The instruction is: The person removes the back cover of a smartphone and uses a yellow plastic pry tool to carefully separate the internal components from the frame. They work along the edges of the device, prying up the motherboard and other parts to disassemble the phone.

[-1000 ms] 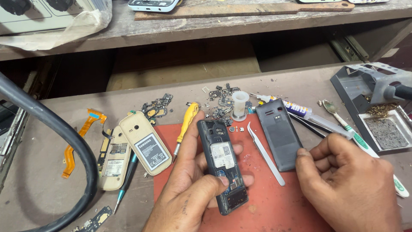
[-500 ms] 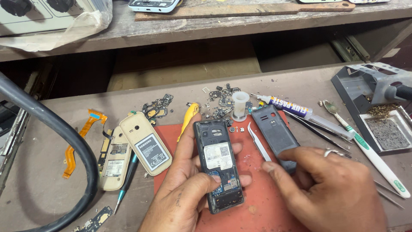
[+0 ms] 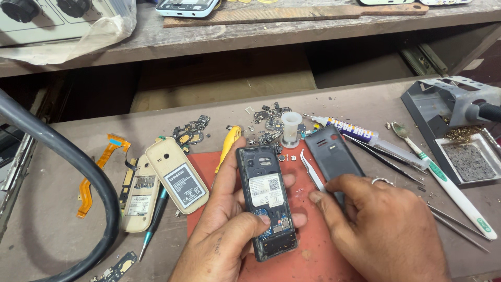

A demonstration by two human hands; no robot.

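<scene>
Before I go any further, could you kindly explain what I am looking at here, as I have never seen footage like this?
This is one view from a camera worn on a person's head, looking down at their own bare hands over a workbench. The left hand holds an opened black phone, back side up. The right hand rests on a red mat, its fingertips on metal tweezers and a dark back cover. Nearby lie a beige phone, a yellow-handled tool, a white toothbrush and small loose parts.
</scene>
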